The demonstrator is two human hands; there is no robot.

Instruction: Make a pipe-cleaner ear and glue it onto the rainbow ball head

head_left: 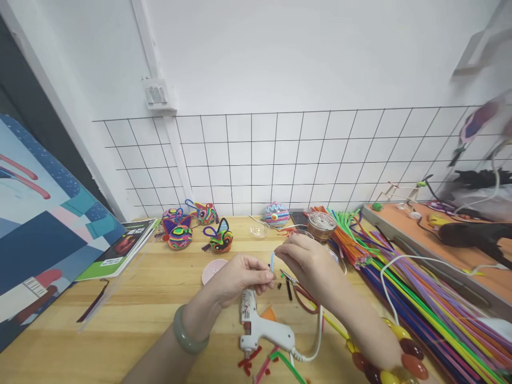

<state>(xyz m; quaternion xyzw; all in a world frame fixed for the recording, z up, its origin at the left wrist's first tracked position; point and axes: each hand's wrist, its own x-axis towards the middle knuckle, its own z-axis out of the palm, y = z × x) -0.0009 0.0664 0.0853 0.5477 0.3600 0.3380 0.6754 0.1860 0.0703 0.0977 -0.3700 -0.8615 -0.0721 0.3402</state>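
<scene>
Between my two hands stands a short light-blue pipe cleaner piece. My left hand pinches its lower end between thumb and fingers. At the upper end, the fingertips of my right hand are closed together on it. Just below the hands a white glue gun lies on its side on the wooden table. Scissors with reddish-brown handles rest partly under my right forearm, beside small dark scraps. A pink dish is partly covered by my left hand.
Colourful striped fish-like crafts stand at the back left, another at the back middle. A round spool sits near long bundled pipe cleaners on the right. A book lies left. Cut pieces lie in front.
</scene>
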